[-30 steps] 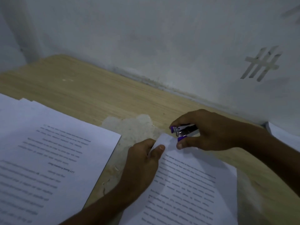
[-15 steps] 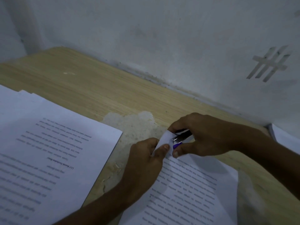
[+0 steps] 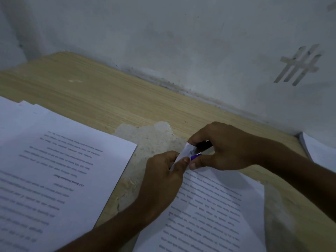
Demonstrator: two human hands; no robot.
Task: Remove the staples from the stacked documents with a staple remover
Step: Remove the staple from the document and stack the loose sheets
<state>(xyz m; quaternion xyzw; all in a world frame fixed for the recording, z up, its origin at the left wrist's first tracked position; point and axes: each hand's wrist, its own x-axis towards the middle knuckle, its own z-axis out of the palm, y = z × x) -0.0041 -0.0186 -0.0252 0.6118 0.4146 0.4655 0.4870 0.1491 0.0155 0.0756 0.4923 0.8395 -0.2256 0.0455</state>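
A stapled document [image 3: 216, 211] with printed text lies on the wooden table at the lower right. My left hand [image 3: 161, 180] pinches its top-left corner, which is bent upward. My right hand [image 3: 223, 148] grips a small purple and metal staple remover [image 3: 197, 154], whose jaws sit on that raised corner. The staple itself is hidden by the fingers and the tool.
A larger stack of printed pages [image 3: 54, 170] covers the left of the table [image 3: 109, 99]. More white paper [image 3: 320, 153] lies at the right edge by the wall. A worn pale patch [image 3: 149, 137] marks the tabletop between the stacks. The wall runs close behind.
My right hand has brought the staple remover down and left onto the corner. My left hand has lifted and bent that corner up towards the tool.
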